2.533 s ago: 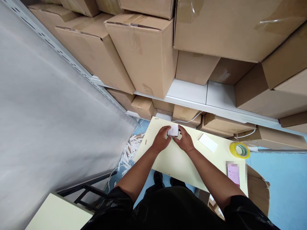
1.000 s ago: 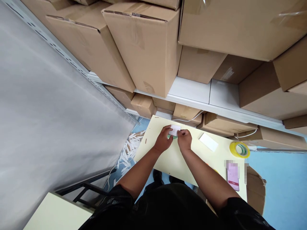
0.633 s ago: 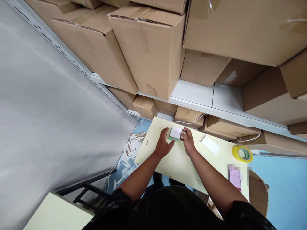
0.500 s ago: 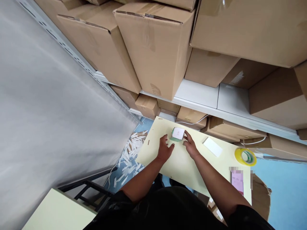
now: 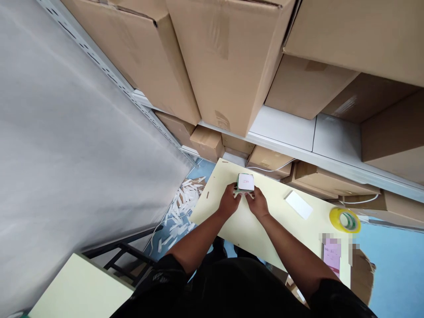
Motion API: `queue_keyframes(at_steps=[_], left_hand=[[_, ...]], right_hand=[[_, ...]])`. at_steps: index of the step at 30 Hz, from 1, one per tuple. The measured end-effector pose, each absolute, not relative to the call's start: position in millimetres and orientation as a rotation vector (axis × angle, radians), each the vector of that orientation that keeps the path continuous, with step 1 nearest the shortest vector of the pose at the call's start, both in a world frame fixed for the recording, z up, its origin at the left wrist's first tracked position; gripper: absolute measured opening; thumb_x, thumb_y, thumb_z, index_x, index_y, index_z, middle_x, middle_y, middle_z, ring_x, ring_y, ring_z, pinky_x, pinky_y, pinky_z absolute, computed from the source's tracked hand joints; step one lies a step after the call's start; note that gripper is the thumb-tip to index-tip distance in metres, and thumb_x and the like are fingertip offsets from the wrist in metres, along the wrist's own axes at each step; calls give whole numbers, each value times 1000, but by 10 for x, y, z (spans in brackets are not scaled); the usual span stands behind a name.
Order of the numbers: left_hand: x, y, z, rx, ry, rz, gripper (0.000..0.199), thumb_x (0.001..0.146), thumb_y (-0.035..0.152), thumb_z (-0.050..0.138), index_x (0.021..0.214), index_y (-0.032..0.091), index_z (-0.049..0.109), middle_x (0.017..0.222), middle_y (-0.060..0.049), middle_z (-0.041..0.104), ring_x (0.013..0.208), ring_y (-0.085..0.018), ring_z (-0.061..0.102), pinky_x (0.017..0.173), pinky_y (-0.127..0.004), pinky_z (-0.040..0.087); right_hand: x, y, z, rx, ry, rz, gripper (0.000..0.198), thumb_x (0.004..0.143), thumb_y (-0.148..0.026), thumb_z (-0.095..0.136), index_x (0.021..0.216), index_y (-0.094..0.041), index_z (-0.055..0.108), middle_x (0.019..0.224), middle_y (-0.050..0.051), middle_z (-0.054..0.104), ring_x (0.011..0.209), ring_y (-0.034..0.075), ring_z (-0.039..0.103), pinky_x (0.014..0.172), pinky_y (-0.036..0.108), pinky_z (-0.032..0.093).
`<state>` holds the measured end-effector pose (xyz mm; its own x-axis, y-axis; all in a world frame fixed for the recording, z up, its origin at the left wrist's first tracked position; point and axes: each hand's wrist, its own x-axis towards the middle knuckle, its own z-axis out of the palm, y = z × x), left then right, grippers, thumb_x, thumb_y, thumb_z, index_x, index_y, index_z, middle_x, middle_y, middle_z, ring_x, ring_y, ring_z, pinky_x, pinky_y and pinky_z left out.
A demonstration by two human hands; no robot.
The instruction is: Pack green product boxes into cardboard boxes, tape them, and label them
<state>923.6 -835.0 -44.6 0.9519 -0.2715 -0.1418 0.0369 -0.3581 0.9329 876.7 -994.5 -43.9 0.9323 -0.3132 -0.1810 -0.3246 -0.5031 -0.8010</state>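
A small box with a white, faintly lettered top and green at its edges is at the far side of the cream table. My left hand grips its near left corner, the thumb at the front edge. On the near right corner, my right hand closes in the same way. Both thumbs lie close together along the box's near side, where a pale flap or edge shows. The fingertips are partly hidden behind the box. To the right lies a flat white box, apart from both hands.
A roll of yellow tape and a phone lie at the table's right end. Shelves with large cardboard boxes rise behind. White scraps litter the floor at left. Another table stands at lower left.
Both hands have come inward from open positions beside the small box and taken hold of its near corners. The box has turned to sit squarer to me. The view has shifted slightly.
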Motion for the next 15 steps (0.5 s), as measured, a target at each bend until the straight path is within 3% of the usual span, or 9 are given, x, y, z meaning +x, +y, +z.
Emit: queue_keyframes(at_steps=[4,15], left_hand=[[9486,-8271,-488,1912,-191,-278,39,94,22,63,133,19,56,127,-14,67,113,-26,69,94,-45,61],[10455,-7785,-495,1908,-249,-259,43,89,12,59,132,18,60,125,-12,73,112,-26,72,98,-42,59]], right_hand=[[9040,-9836,-398,-2169,487,36,37,91,-38,59,124,-23,62,110,9,75,95,26,71,86,41,56],[9976,-9336,-435,-2141,467,29,26,89,-32,61,113,-24,58,114,7,71,90,22,69,83,36,53]])
